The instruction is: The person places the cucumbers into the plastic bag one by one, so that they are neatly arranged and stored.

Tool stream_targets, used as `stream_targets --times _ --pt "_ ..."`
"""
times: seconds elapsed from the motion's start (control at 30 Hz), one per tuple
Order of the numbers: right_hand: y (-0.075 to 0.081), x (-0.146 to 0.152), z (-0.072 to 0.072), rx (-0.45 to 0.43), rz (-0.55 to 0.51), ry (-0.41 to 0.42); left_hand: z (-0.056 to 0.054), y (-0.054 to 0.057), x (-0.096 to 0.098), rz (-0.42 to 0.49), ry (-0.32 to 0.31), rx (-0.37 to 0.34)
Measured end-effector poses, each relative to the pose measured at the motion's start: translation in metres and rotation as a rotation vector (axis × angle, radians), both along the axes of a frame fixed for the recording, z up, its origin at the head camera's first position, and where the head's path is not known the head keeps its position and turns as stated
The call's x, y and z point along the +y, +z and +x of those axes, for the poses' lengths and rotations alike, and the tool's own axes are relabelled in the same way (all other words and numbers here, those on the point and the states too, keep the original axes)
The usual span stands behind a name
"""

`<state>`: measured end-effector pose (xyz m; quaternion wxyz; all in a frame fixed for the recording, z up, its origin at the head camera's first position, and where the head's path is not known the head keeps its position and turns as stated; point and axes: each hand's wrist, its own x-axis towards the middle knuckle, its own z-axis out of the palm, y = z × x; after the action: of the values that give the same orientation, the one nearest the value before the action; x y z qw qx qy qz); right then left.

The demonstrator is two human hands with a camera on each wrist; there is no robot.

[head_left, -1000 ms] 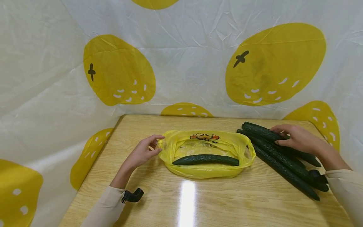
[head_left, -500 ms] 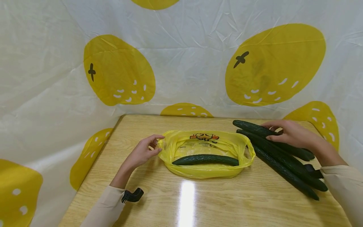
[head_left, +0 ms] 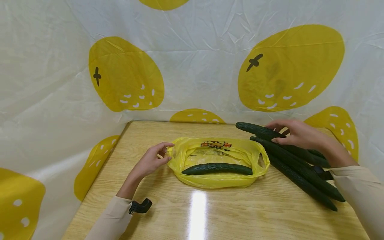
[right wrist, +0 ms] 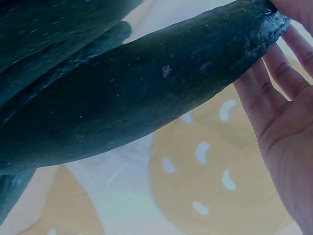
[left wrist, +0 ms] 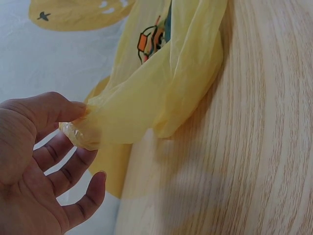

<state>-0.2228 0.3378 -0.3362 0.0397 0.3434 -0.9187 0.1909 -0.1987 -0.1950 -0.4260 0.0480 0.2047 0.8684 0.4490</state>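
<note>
A yellow plastic bag (head_left: 216, 181) lies with its mouth spread wide on the table, one cucumber (head_left: 217, 169) inside along the near side. My left hand (head_left: 151, 160) pinches the bag's left handle between thumb and fingers; the left wrist view shows the bunched film (left wrist: 83, 132) at the fingertips. At the right, my right hand (head_left: 297, 133) grips a second cucumber (head_left: 255, 128) around its middle, its left end raised beyond the bag's far right corner. In the right wrist view that cucumber (right wrist: 146, 88) spans the picture, thumb and fingers around it.
More cucumbers (head_left: 297, 180) lie side by side, slanting, to the right of the bag under my right forearm. Wrist camera straps (head_left: 140, 206) sit on the sleeves. A white cloth with yellow fruit print (head_left: 201, 83) hangs behind and left of the wooden table (head_left: 162, 213).
My right hand has moved left and away from me, pulling the gripped cucumber off the pile toward the bag. The left hand and the bag stay in place.
</note>
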Motion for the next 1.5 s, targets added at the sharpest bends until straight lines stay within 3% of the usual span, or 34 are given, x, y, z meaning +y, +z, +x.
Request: stream_targets --times 0.53,1.5 --pt "0.024 -0.037 0.001 0.004 -0.043 0.084 0.001 0.002 0.002 -0.012 0.009 0.007" --pt "0.036 -0.095 -0.007 -0.042 -0.132 0.211 -0.001 0.002 0.005 -0.024 0.005 0.014"
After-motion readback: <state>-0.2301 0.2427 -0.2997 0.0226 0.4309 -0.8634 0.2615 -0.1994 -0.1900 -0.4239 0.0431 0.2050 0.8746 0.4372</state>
